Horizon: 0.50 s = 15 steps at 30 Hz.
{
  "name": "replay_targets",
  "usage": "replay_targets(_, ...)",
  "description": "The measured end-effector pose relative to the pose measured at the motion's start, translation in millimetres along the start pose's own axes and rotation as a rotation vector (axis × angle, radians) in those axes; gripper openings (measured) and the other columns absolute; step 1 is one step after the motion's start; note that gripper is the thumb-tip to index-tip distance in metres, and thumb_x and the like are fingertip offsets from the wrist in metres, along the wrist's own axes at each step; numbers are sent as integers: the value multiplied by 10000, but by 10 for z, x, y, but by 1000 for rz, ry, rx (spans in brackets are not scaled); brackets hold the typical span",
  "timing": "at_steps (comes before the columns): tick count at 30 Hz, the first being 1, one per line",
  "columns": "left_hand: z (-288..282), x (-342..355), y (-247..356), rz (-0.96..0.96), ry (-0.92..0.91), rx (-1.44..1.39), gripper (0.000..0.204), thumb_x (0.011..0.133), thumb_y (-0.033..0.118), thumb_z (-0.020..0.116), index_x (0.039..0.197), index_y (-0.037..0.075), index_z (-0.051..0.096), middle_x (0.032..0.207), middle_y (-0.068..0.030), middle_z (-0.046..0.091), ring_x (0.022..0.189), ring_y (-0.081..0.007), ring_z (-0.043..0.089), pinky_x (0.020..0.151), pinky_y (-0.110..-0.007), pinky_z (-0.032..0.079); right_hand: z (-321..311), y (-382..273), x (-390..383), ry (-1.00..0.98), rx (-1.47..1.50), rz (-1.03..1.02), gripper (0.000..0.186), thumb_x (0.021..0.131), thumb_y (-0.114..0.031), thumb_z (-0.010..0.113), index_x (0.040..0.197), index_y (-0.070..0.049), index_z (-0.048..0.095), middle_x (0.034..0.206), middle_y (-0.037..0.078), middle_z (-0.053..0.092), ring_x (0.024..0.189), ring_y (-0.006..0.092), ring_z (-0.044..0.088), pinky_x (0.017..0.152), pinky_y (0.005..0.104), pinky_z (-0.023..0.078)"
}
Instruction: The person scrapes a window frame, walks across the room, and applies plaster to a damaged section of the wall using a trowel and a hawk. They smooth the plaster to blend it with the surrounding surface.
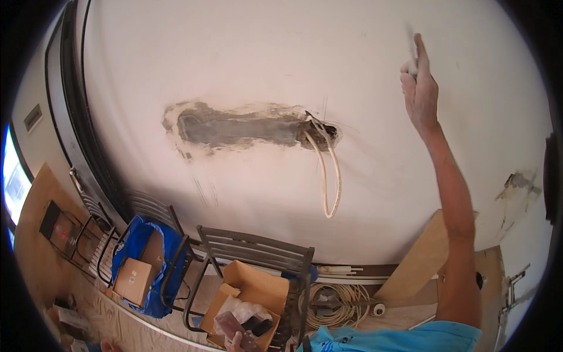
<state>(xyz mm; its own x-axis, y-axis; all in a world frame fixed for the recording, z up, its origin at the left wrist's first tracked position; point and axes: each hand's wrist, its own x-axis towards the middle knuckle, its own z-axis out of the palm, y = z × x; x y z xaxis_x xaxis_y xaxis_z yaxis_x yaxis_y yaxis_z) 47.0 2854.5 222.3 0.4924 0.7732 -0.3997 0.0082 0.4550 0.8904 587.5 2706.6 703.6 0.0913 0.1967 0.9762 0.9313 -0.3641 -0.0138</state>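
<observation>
Fingers of the left hand (241, 341) show at the bottom edge, curled around a small dark reddish object (230, 324) whose kind I cannot make out. This hand sits just over an open cardboard box (249, 290) that rests on a dark slatted chair (258, 252); crumpled clear plastic and a dark item lie inside the box. Left of it, a blue bag (141, 258) with a smaller carton inside hangs on a second chair. A coil of pale cable (331, 302) lies on the floor behind.

Farther out, the right arm reaches up and away from the body, long and nearly straight. The right hand (419, 85) is at the white wall (264, 53), index finger extended upward, the other fingers pinched on a small pale thing I cannot identify, touching or nearly touching the plaster.

The grey patched channel (234, 126) runs horizontally across the wall, well to the left of and lower than the right hand. Two white cables (329, 176) loop down from its right end, the end nearer that hand.
</observation>
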Motion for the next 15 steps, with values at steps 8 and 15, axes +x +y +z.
replay_targets(8, 403, 119, 1104, 264, 20, -63, 548, 957, 428, 570, 1223, -49, 524, 956, -142, 642, 767, -237, 666, 676, -344, 559, 187, 776, 781, 306, -624, -109, 815, 777, 18, 715, 1513, -177, 424, 1017, 130, 593, 888, 299, 626, 771, 407, 556)
replay_targets(15, 1114, 461, 2218, 424, -149, -14, 504, 920, 379, 643, 1229, -6, 540, 989, -118, 657, 781, -187, 660, 654, -306, 547, 268, 1039, 971, 416, -900, -244, 569, 849, -71, 661, 1399, -151, 542, 1019, 118, 564, 919, 281, 597, 777, 400, 541)
